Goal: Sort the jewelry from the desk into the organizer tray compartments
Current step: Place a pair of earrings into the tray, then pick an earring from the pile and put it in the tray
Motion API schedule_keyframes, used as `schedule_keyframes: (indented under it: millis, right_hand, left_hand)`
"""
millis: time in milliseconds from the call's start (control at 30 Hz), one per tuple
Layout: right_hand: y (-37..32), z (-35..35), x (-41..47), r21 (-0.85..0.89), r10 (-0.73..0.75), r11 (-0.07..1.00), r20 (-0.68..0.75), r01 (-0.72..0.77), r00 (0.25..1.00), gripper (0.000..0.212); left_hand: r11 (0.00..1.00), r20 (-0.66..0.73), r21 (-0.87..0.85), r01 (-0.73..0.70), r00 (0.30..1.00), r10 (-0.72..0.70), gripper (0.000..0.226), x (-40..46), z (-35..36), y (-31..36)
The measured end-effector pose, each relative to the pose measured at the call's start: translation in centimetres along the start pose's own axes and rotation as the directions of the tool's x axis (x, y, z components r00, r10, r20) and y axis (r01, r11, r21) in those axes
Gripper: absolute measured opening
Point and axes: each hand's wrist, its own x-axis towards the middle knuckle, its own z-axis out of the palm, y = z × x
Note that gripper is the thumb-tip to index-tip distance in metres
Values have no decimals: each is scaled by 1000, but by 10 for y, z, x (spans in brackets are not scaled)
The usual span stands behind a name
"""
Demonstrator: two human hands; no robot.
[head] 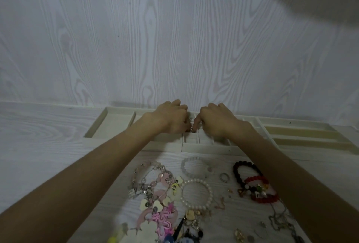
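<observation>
At the centre of the frame the left hand (171, 119) and right hand (215, 121) meet with fingers curled over the small middle compartments of the organizer tray (223, 148), together pinching a small ring (191, 130). Below the tray, unsorted jewelry lies on the desk (38, 145): a pearl bracelet (208, 194), a dark beaded bracelet (238, 174), and a silver ring (224, 177).

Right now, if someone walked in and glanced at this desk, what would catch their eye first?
Probably the two hands meeting over the middle of the organizer tray, the left hand and right hand pinching a small ring between them above the small compartments. Next, the colourful jewelry heap on the near desk: a pearl bracelet in the centre and red and dark beaded bracelets to the right.
</observation>
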Motion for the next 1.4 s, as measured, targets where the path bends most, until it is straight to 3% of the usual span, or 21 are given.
schedule_keyframes:
  millis: [333,600,933,1067,1267,1400]
  right_hand:
    - [-4,0,5,-14,6,1000,30,-6,1000,38]
    - [15,-26,-35,169,52,985,-90,-36,995,42]
    - [7,-10,-137,319,-29,948,11,24,1000,29]
    - [-1,5,-172,429,-31,903,43,10,999,25]
    - [-10,43,-202,594,50,804,-118,30,992,17]
    - [-15,56,-211,644,68,764,-131,33,989,12]
  left_hand:
    - [999,6,-29,46,999,-46,30,2,0,-2]
    - [944,-152,-326,48,983,-103,26,-25,-15,-8]
    - [902,-87,-431,2,995,-45,23,-112,-25,32]
    - [840,-75,-541,-38,997,-4,24,-144,-10,45]
    - [736,-177,-677,3,970,-167,20,-170,33,67]
    - [668,-207,-744,7,948,-241,17,-179,50,74]
